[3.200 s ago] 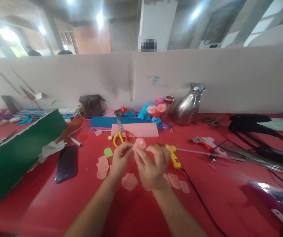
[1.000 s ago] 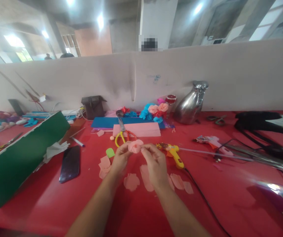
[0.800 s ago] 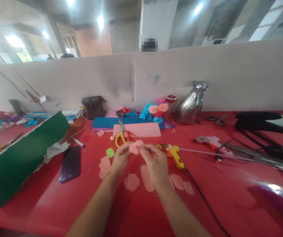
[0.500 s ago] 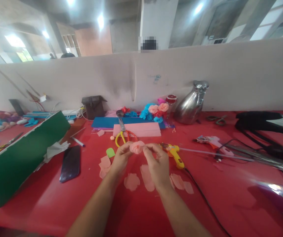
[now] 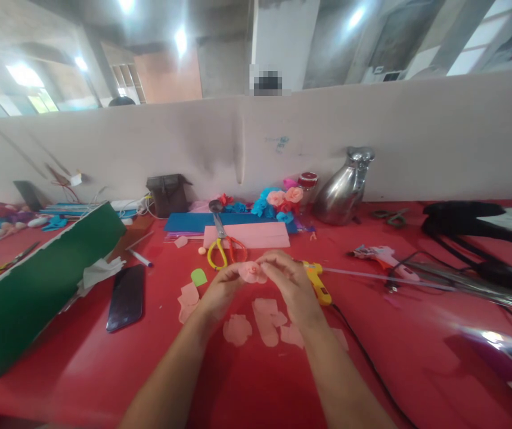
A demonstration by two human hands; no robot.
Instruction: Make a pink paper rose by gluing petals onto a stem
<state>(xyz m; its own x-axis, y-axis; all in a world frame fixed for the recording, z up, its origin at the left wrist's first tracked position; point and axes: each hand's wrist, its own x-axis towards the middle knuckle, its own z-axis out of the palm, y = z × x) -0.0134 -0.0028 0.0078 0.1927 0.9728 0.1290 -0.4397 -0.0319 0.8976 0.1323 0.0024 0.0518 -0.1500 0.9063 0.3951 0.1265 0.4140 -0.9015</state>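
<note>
A small pink paper flower (image 5: 251, 272) is held between both hands above the red table (image 5: 104, 369). My left hand (image 5: 220, 290) pinches it from the left and below. My right hand (image 5: 292, 282) curls over its right side with fingers closed round it. Loose pink paper petals (image 5: 265, 314) lie on the table just below the hands, with more petals (image 5: 188, 295) to the left beside a small green piece (image 5: 198, 277).
A yellow glue gun (image 5: 317, 283) with a black cord lies right of the hands. Yellow-handled scissors (image 5: 220, 247), pink paper (image 5: 247, 235), finished flowers (image 5: 278, 202) and a metal jug (image 5: 343, 187) stand behind. A phone (image 5: 121, 297) and green board (image 5: 36, 286) lie left.
Both hands have kept hold of the flower and turned it. My right hand has curled further over it, and the hands sit slightly lower.
</note>
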